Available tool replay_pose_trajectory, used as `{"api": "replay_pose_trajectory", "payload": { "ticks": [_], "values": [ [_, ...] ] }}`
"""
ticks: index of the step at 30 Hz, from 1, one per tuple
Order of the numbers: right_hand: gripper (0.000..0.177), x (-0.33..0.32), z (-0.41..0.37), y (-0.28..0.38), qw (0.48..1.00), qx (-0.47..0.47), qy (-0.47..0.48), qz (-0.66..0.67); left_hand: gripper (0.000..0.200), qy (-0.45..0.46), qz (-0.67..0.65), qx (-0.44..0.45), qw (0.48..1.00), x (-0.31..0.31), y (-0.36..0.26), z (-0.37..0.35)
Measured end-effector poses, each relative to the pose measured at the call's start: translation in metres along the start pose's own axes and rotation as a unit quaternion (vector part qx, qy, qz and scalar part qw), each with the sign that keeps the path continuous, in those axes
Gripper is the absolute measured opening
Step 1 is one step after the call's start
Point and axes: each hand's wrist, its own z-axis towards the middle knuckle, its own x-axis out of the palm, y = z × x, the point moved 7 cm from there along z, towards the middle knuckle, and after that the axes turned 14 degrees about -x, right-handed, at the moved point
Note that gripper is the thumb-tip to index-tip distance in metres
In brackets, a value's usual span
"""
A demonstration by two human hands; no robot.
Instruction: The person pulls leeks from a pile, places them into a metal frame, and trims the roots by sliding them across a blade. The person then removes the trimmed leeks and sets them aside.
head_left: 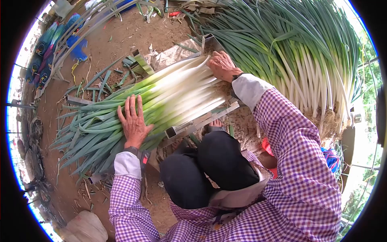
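Note:
A bundle of long green onions (181,92) lies in a metal frame (209,121) in front of me, white shafts to the right and leaves to the left. My left hand (135,124) rests flat on the leaves, fingers spread. At the upper root end, my right hand (222,66) has its fingers curled over the shafts; its fingertips are partly hidden. Some of the white shafts are blurred.
A big pile of green onions (298,52) fills the upper right, roots toward me. Cut leaf pieces (105,82) litter the dirt floor behind the frame. A metal rack (66,52) stands at upper left, and a pale sack (85,226) lies at lower left.

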Motion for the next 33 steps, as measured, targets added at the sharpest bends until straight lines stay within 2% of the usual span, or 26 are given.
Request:
{"api": "replay_pose_trajectory", "payload": {
  "ticks": [3,4,7,8,11,15,16,19,23,27,28,31,33],
  "values": [
    [0.013,-0.002,-0.006,-0.003,0.990,-0.033,-0.125,0.054,0.135,-0.004,-0.014,0.004,1.000,0.000,0.002,0.000],
    [0.016,-0.004,-0.007,-0.003,0.989,-0.049,-0.130,0.058,0.135,-0.002,-0.014,0.001,1.000,0.001,0.002,0.000],
    [0.023,-0.008,-0.014,-0.004,0.996,-0.007,0.018,0.088,0.135,0.001,-0.013,0.000,1.000,0.001,0.002,0.000],
    [0.030,-0.006,-0.016,-0.005,0.995,-0.035,0.015,0.094,0.136,0.001,-0.011,0.002,1.000,0.000,0.001,0.000],
    [0.034,-0.007,-0.011,-0.010,0.988,-0.035,0.060,0.142,0.136,0.002,-0.005,0.006,1.000,-0.001,0.000,0.002],
    [0.026,0.010,0.007,-0.017,0.992,-0.048,0.000,0.119,0.136,0.002,-0.002,0.013,1.000,-0.001,0.001,0.001],
    [0.021,0.011,0.010,-0.018,0.996,-0.016,-0.020,0.088,0.136,0.003,-0.003,0.012,1.000,0.000,0.000,0.002],
    [0.017,0.014,0.016,-0.017,0.999,0.040,0.003,-0.001,0.136,0.007,-0.004,0.012,1.000,-0.002,0.001,0.001],
    [0.014,-0.004,-0.001,-0.013,0.994,0.039,-0.080,0.063,0.136,0.006,-0.011,0.011,1.000,-0.003,0.001,0.002],
    [0.012,-0.010,-0.020,-0.009,0.990,0.069,-0.006,0.122,0.136,0.004,-0.013,0.012,1.000,-0.002,0.001,0.003],
    [0.022,-0.011,-0.024,-0.009,0.986,0.078,-0.003,0.150,0.136,0.005,-0.013,0.011,1.000,-0.002,0.001,0.003],
    [0.049,-0.015,-0.027,-0.005,0.966,0.047,-0.080,0.240,0.136,0.010,-0.008,0.010,1.000,-0.002,0.002,0.002],
    [0.074,-0.014,-0.024,0.005,0.983,0.034,0.006,0.183,0.136,0.012,-0.005,0.008,1.000,-0.002,0.001,0.003]
  ]
}}
